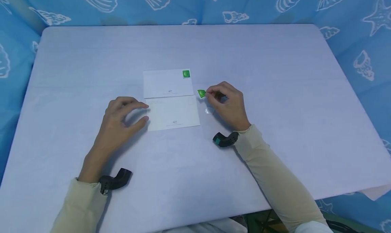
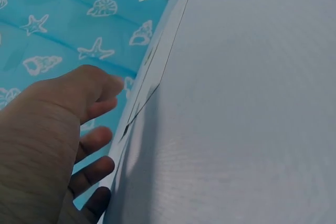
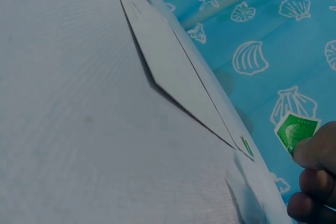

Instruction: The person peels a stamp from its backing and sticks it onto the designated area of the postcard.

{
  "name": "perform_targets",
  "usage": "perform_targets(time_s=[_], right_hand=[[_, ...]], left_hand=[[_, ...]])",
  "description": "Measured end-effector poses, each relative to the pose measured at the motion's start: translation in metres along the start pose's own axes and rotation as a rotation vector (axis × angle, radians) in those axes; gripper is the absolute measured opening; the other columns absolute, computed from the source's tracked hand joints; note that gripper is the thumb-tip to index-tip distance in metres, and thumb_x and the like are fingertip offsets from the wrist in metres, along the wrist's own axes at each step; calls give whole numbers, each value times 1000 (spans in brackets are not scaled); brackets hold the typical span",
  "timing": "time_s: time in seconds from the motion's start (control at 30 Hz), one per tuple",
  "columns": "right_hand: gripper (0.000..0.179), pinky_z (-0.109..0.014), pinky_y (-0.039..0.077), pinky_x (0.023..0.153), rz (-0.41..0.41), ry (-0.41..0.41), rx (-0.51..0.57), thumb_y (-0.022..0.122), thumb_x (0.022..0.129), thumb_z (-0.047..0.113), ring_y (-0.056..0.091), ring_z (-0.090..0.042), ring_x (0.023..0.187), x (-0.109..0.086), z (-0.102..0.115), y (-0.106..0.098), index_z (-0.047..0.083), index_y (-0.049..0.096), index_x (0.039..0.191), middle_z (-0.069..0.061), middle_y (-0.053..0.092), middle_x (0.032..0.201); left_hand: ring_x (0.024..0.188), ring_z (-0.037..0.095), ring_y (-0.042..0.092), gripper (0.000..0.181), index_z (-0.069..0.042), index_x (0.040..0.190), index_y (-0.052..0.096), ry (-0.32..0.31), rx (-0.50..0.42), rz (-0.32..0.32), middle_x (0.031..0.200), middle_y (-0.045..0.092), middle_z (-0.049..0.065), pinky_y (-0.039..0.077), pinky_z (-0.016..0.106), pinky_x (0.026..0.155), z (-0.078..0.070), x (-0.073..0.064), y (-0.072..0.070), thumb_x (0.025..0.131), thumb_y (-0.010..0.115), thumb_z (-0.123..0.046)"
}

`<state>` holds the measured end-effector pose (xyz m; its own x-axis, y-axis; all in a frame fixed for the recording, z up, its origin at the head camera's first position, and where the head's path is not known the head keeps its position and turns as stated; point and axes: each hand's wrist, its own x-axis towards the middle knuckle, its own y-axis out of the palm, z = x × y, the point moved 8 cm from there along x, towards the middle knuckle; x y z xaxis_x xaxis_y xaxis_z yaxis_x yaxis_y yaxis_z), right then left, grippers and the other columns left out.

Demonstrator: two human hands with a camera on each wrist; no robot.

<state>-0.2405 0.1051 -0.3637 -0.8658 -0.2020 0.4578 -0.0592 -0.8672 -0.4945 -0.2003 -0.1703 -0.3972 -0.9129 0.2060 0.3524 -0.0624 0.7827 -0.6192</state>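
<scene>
Between thumb and forefinger, my right hand (image 1: 227,104) pinches a green postage stamp (image 1: 201,93) with a white border, just off the right edge of the envelopes. The right wrist view shows a globe-like print on this stamp (image 3: 296,129). Two white envelopes lie one above the other: the nearer envelope (image 1: 172,112) has small print at its bottom, and the farther envelope (image 1: 166,85) bears a similar green stamp (image 1: 186,74) at its upper right corner. My left hand (image 1: 120,122) is beside the nearer envelope, thumb and fingers spread apart at its left edge, holding nothing.
A small clear plastic piece (image 1: 208,110) lies on the table right of the nearer envelope, under my right hand. White cloth (image 1: 275,73) covers the table. Blue curtains (image 1: 189,7) with white shell prints hang behind and at both sides.
</scene>
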Motion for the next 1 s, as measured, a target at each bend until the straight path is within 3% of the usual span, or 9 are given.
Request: perform_targets(time_s=[0.3,0.63,1.0], right_hand=[[7,-42,43,63,-14,98,54,66,81,1,49,-17,69,-1,-5,1,-2,66,88,-9,57,78],[6,-40,41,68,20,170,44,66,82,3,50,-24,76,-3,-2,15,0,69,87,-9,57,81],[4,-29,44,69,33,261,7,70,81,15,50,-10,73,-10,-35,35,13,71,83,3,56,77]], left_hand=[[104,23,40,32,-21,101,68,-5,110,89,117,48,3,25,46,84,1,1,10,71,79,-21],[105,27,40,31,-22,101,67,8,153,109,118,48,5,27,50,82,1,1,12,72,78,-22],[106,27,37,30,-24,103,65,-40,178,148,120,47,3,26,49,84,2,2,12,75,75,-26]])
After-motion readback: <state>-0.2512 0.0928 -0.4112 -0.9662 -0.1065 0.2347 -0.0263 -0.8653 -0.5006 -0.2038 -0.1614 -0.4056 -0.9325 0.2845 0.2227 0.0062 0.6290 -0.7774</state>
